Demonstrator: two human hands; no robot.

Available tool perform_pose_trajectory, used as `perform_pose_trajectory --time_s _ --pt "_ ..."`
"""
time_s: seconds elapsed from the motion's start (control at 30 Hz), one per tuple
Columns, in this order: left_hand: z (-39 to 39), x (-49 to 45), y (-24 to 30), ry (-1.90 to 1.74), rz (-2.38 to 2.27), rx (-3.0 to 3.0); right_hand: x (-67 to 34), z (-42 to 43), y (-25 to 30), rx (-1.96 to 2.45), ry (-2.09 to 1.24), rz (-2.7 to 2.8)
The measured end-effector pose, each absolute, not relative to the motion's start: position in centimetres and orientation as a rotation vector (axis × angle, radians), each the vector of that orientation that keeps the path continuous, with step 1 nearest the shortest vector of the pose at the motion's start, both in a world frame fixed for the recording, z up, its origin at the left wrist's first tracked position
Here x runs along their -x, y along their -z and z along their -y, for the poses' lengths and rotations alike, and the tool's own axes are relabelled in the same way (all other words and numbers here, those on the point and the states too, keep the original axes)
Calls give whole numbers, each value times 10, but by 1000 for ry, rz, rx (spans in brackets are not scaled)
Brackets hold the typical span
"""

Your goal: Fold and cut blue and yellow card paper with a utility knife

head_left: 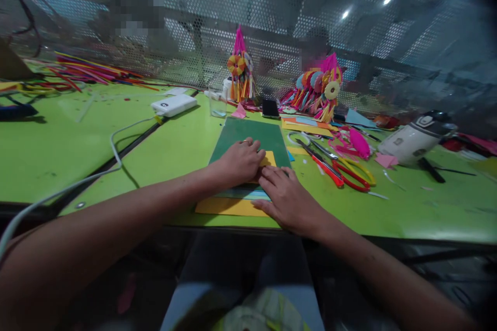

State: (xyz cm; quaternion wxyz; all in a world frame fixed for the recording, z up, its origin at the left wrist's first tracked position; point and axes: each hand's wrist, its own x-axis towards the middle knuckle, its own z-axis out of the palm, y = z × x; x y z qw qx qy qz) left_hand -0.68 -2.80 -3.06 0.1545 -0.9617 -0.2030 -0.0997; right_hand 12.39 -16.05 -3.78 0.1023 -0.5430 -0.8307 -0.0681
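Observation:
A small yellow paper (268, 158) lies on a dark green sheet (252, 132), partly covered by both hands. My left hand (241, 162) is closed at the paper's left side, its fingers curled down onto it. My right hand (289, 199) rests low over the paper's near edge. Its fingers lie forward and its thumb is spread apart toward the left. Beneath the near end of the green sheet, light blue paper and an orange-yellow sheet (229, 207) stick out at the table's front edge. The fingertips of both hands are partly hidden.
Red-handled scissors (330, 168) and yellow-handled scissors (359, 170) lie right of the sheet. Behind are a phone (270, 108), a clear cup (218, 103) and hanging tassel ornaments (239, 70). A white power bank (174, 105) with a cable sits left; a white bottle (411, 139) lies right.

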Motion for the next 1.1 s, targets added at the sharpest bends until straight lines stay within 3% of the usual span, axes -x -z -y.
perform_pose_trajectory --time_s 0.6,0.8,1.1 --pt "12 5 38 269 408 2774 -135 196 52 1785 94 2179" --pt "11 5 39 272 378 2760 -131 201 52 1819 232 2016" --pt "3 9 30 214 396 2813 -75 175 41 1704 197 2255"
